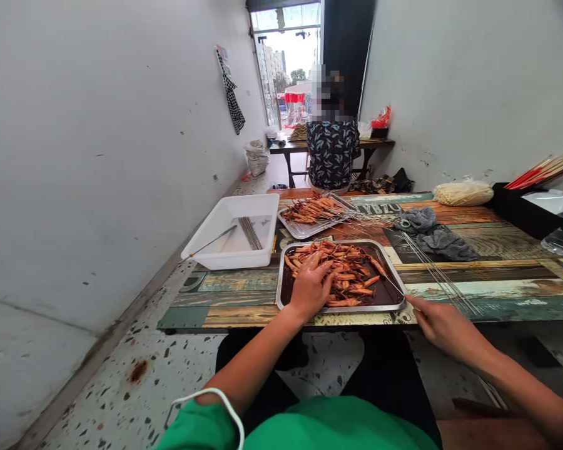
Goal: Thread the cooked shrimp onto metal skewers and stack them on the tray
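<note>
A metal tray (400,306) in front of me holds a heap of reddish-brown, slender meat pieces (351,262); their exact kind I cannot make out. My left hand (312,284) rests on the left part of the heap, fingers spread and touching the pieces. At the tray's right front corner, my right hand (434,319) grips the end of a thin metal skewer (394,285). The skewer slants up and left over the tray, and its far end meets a piece at the heap's right side.
Behind is a second tray (303,232) with loaded skewers. A white plastic tub (229,259) with metal skewers stands left. To the right lie loose skewers (441,272), a grey cloth (443,240) and a black box (520,209). A person (333,150) sits at a farther table.
</note>
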Tool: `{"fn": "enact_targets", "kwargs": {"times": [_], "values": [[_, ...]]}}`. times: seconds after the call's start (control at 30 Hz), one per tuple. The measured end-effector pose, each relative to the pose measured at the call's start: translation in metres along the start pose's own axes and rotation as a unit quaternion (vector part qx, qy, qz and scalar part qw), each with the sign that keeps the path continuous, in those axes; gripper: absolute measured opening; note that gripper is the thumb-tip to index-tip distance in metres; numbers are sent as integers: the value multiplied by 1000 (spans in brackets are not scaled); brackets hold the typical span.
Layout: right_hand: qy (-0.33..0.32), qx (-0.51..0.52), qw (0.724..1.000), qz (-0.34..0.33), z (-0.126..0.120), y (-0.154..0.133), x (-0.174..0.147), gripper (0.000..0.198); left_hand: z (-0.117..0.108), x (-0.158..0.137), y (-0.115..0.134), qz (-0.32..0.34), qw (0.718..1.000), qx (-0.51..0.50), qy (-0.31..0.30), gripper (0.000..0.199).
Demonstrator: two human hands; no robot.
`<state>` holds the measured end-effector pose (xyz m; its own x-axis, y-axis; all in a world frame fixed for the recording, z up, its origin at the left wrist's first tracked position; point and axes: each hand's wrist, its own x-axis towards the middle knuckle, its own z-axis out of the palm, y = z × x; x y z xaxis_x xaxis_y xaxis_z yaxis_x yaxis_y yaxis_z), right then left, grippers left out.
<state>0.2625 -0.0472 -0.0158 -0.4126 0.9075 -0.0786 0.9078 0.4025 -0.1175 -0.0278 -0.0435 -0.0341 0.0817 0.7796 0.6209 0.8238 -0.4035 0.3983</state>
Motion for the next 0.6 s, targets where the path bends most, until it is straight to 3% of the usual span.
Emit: {"fn": "enact_targets", "kwargs": {"times": [0.07,0.1,0.17,0.23,0.4,0.5,0.6], "values": [[8,175,983,48,-1,1,-8,47,-2,-2,-2,-6,1000,2,15,28],[1,293,952,85,-1,0,-12,51,-2,-3,-3,-8,1000,3,23,28],[-20,509,847,153,1,-4,-20,61,-2,-6,-6,-9,999,5,34,27],[-33,631,751,188,7,-10,-26,62,-2,-9,-8,-9,999,8,37,27],[-46,770,594,228,27,-14,-28,38,1,-11,-9,-16,999,9,29,27],[-69,804,539,240,32,-5,-20,22,1,-11,-9,-18,1000,7,22,27],[-70,812,529,238,31,0,-11,14,2,-11,-11,-21,1000,4,17,27]]}}
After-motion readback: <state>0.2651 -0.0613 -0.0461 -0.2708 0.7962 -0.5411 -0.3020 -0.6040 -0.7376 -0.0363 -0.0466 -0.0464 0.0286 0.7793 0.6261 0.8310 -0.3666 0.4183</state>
